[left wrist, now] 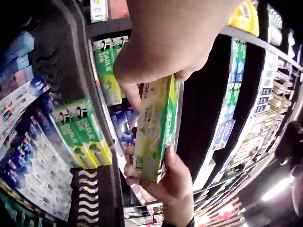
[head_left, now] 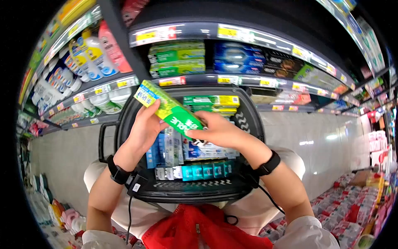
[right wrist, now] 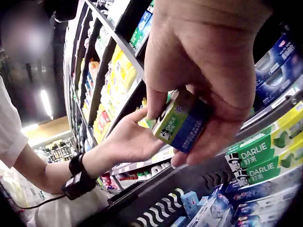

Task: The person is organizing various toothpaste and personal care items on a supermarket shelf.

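Observation:
Both hands hold one green and yellow Darlie toothpaste box [head_left: 172, 111] tilted above a black shopping basket [head_left: 124, 166]. My left hand [head_left: 143, 124] grips its upper left end, thumb over the printed face. At the lower right end, my right hand [head_left: 217, 129] pinches the box between thumb and fingers. The right wrist view shows the box's small end face [right wrist: 182, 123] framed by the right hand's fingers. Inside the basket lie more Darlie boxes [left wrist: 80, 135], blue and white toothpaste boxes [head_left: 170, 147], and a row of teal boxes [head_left: 205, 170].
Ahead is a dark shelf with Darlie boxes [head_left: 177, 58] and blue boxes [head_left: 239, 58] behind price strips [head_left: 236, 79]. Bottles [head_left: 89, 54] fill the left shelf. The basket stands between the person's knees on a tiled floor [head_left: 302, 137]; wrapped packs [head_left: 348, 211] lie at the right.

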`<state>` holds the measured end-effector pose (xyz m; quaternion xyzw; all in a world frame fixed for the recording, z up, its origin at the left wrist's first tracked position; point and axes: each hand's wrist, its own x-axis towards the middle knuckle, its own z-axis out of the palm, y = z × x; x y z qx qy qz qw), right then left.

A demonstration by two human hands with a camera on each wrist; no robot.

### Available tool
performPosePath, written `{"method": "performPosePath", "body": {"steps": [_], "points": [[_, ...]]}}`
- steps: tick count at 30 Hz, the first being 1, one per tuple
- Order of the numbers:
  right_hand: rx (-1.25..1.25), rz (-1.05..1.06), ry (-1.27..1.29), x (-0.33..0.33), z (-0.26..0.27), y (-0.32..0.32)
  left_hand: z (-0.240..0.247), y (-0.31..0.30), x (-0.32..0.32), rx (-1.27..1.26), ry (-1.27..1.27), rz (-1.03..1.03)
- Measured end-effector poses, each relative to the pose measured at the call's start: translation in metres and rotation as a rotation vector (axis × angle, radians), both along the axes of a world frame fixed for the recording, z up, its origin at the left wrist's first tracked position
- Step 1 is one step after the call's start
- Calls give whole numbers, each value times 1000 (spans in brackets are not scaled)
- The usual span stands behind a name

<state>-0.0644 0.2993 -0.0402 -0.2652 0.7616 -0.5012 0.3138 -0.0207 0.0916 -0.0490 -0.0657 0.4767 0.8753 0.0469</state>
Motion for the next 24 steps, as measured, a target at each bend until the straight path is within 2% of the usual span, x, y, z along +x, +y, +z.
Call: {"method": "performPosePath", "body": {"steps": [1, 2, 3, 5, 7, 9, 10, 11, 13, 14, 15, 17, 21, 24], "points": [[-42, -31, -79, -2, 4, -2, 7, -10, -3, 33, 20, -22], [-121, -53, -91, -6, 0, -4, 15, -19, -5, -5, 53, 34], [-91, -108, -108, -12, -3, -3, 26, -23, -5, -44, 92, 107], [-204, -232, -213, -14, 15, 2, 36, -36, -6, -174, 133, 150], [-359, -467, -312, -16, 17, 3, 43, -37, -4, -163, 104, 207], [-539, -550, -291, -19, 13, 8, 44, -34, -1, -351, 93, 120], [-569, -649, -243, -18, 12, 7, 45, -29, 2, -470, 103, 83], [-568, -642, -242, -14, 11, 7, 37, -26, 1, -557, 202, 45], [-674, -791, -161, -7, 8, 8, 29, -20, 1, -573, 181, -92], [-687, -823, -164, -4, 7, 9, 29, -17, 4, -659, 186, -115], [-683, -828, -164, -2, 6, 10, 30, -14, 5, -654, 184, -119], [-804, -747, -299, 1, 1, 13, 36, -8, 7, -321, 43, -68], [-718, -588, -209, 11, 13, 10, 34, -2, 4, -208, -38, 31], [-714, -548, -208, 10, 14, 13, 32, -7, 5, -251, -25, -72]]}}
